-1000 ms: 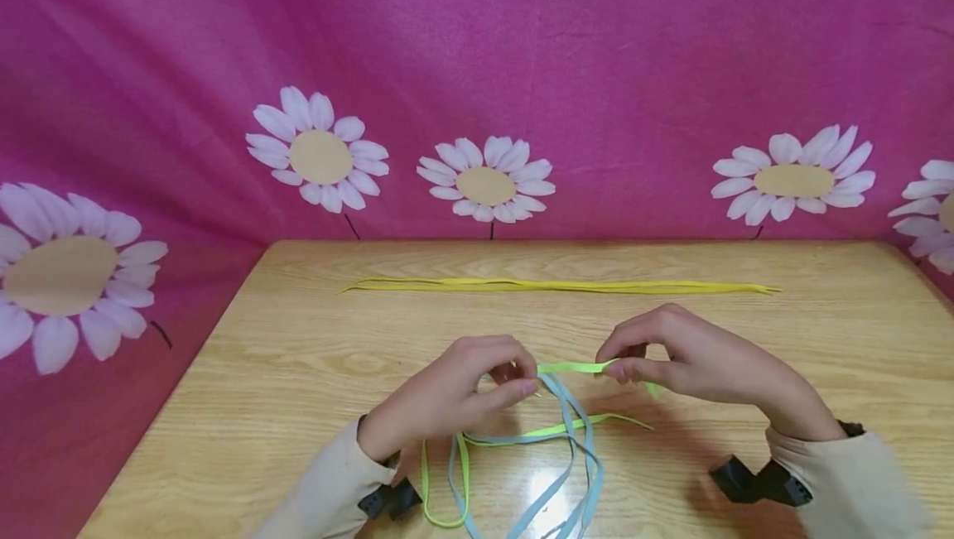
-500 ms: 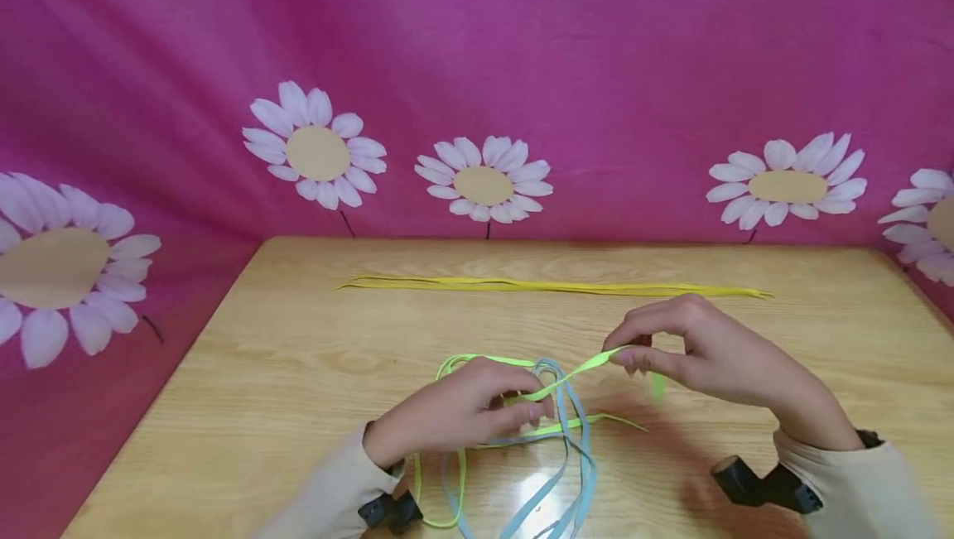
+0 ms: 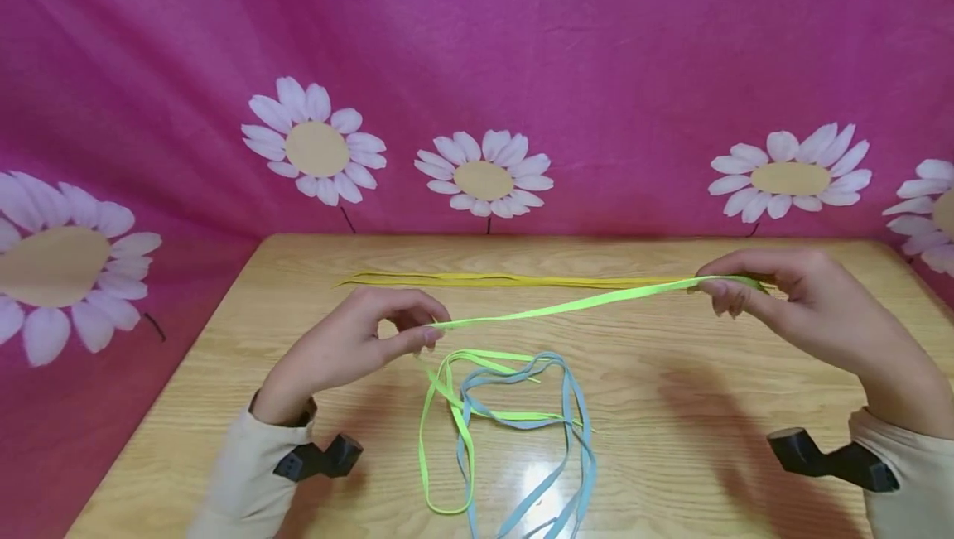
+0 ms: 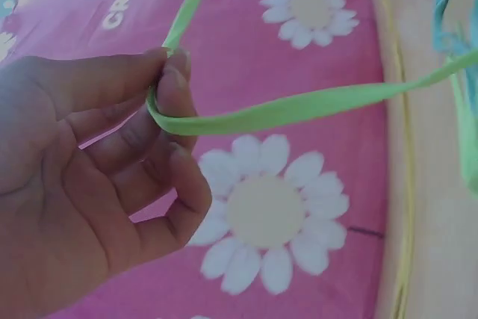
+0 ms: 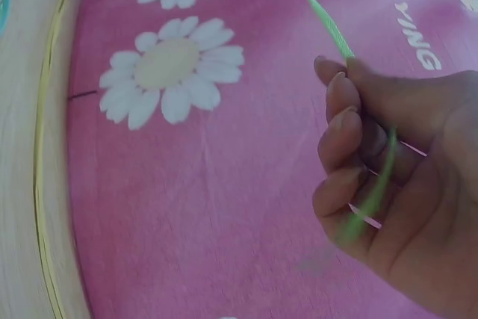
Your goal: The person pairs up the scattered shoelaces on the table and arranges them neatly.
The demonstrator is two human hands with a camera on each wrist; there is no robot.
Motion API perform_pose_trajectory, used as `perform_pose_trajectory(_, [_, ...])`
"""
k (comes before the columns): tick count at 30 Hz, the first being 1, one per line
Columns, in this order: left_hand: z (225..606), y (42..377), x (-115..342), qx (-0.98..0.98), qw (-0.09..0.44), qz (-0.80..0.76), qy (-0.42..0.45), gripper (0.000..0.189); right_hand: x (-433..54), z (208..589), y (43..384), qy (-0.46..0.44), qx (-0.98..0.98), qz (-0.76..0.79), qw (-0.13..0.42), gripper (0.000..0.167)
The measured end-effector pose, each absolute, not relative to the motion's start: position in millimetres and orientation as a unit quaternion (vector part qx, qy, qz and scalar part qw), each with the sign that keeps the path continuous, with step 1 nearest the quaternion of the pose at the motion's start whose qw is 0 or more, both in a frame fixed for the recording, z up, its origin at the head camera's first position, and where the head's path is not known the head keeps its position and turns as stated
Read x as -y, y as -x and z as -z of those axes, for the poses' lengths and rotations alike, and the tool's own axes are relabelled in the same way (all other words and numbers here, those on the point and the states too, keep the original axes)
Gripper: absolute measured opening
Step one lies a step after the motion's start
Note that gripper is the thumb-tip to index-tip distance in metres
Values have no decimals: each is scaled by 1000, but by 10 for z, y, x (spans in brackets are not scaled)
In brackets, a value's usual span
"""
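Observation:
A flat neon green shoelace [image 3: 574, 305] stretches nearly taut above the table between my two hands. My left hand [image 3: 350, 336] pinches it between thumb and fingertips; in the left wrist view the green lace [image 4: 284, 112] bends round the fingers and runs on down to the pile. My right hand [image 3: 808, 303] pinches it higher up, and a short loose end hangs inside the palm in the right wrist view. Below lies a loose tangle of a light blue shoelace [image 3: 589, 473] and more green lace [image 3: 422, 460], partly overlapping.
Yellow shoelaces [image 3: 477, 279] lie stretched straight along the back of the wooden table [image 3: 246, 357]. A pink cloth [image 3: 626, 67] printed with white daisies hangs behind the table and at its left side.
Both hands have risen and moved apart, left hand leftward and right hand rightward, drawing a longer stretch of green lace out between them. The blue and green pile is now uncovered.

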State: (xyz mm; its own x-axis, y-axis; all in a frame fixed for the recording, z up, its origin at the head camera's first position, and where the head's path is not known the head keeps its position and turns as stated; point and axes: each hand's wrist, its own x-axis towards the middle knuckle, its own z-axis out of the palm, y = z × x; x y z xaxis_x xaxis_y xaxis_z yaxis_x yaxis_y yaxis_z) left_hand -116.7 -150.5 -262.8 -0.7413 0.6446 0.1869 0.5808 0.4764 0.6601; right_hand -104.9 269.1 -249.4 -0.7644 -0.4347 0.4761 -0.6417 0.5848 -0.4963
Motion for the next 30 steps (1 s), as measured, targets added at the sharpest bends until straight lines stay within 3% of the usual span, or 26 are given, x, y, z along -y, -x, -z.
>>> perform_pose_trajectory(9, [2531,1161,1719,-868,28,-339,-362,21,-2907,2536,1101,-313,882,-295,193,28])
perform_pose_trajectory(20, [2502,1184,1844,-867,18,-324,-378,31,-3063,2485,1101,-339,888,-240,196,59])
perform_pose_trajectory(25, [2501,1190,1874,-876,3,-307,-373,33,-3133,2510,1116,-354,884,-249,178,59])
perform_pose_trajectory(30, [2486,1181,1882,-887,8,-294,-355,29,-3186,2539,1105,-319,896,-258,171,43])
